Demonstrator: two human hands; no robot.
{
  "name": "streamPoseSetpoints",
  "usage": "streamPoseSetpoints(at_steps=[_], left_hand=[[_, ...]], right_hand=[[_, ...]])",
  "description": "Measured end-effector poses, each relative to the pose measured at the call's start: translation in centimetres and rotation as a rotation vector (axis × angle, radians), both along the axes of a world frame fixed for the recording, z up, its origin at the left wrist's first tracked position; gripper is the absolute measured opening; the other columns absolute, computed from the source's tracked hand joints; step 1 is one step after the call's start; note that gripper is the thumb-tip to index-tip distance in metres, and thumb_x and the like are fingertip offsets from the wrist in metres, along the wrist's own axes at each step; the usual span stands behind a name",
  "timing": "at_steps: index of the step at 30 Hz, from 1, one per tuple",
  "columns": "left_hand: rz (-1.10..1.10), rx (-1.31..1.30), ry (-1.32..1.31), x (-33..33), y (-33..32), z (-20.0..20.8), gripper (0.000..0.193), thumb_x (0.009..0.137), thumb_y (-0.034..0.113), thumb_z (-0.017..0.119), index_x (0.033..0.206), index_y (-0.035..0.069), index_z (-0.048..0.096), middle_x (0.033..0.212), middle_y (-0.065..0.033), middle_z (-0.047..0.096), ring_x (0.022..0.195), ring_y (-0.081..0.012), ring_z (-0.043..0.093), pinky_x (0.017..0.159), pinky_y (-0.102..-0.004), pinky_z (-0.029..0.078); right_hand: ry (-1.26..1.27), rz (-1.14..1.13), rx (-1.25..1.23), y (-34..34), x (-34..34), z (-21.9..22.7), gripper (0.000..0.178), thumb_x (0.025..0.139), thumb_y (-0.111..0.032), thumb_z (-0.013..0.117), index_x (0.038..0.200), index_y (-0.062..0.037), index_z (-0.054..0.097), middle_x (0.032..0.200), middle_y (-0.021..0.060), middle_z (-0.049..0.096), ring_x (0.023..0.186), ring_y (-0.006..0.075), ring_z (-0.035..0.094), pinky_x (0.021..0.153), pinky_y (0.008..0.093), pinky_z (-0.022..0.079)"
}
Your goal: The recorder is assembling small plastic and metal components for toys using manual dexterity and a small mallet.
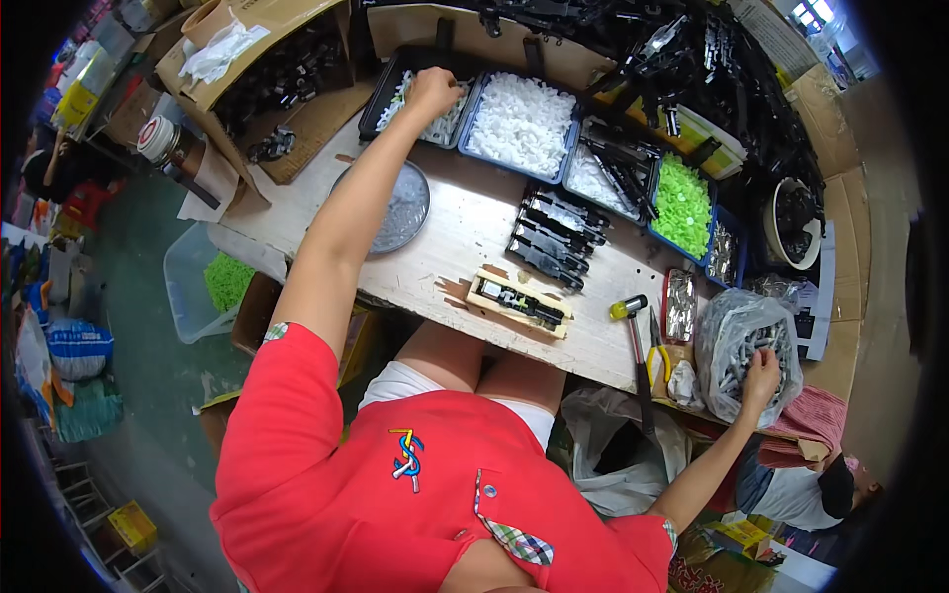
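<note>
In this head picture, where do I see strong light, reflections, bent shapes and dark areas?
Head view: the pale tabletop is brightest beside the round metal dish; head view: small highlights shine on the translucent plastic bag; head view: the cardboard panel at far right looks bowed by the fisheye lens; head view: black fills the corners around the curved image rim.

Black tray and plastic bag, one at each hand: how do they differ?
The black tray is dark and straight-sided; the plastic bag is see-through and crumpled. The tray is at the left hand, the bag at the right hand. Both hold small parts.
</note>
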State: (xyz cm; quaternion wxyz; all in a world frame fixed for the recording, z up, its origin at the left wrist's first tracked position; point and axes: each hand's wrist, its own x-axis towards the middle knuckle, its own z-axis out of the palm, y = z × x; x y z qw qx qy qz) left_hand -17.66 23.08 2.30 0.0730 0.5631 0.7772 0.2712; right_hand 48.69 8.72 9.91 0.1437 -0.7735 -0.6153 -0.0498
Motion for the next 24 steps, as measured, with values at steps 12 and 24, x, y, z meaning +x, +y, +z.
streamPoseSetpoints(at_steps=[12, 24], left_hand=[[0.015, 0.203, -0.539, -2.4, -1.7, 0.4, 0.006, 0.076, 0.01, 0.066, 0.077, 0.004, 0.064, 0.066, 0.0007, 0.061, 0.061, -0.0065, 0.057, 0.049, -0.0231, 0.042], [-0.093, 0.295, -0.87, -0.4, -11.2, 5.1, 0.012, 0.079, 0.008, 0.064, 0.09, 0.002, 0.064, 0.072, -0.001, 0.061, 0.059, -0.0073, 0.056, 0.049, -0.0186, 0.041]], right_hand=[[0.142, 0.027, 0.017, -0.8, -2.5, 0.4, 0.023, 0.084, -0.017, 0.054, 0.094, 0.0036, 0.059, 0.08, 0.0151, 0.063, 0.07, 0.0236, 0.059, 0.067, 0.0326, 0.045], [0.253, 0.062, -0.011, -0.4, -3.3, -0.5, 0.024, 0.083, -0.017, 0.057, 0.098, 0.0021, 0.059, 0.088, 0.013, 0.063, 0.077, 0.0215, 0.059, 0.072, 0.031, 0.045]])
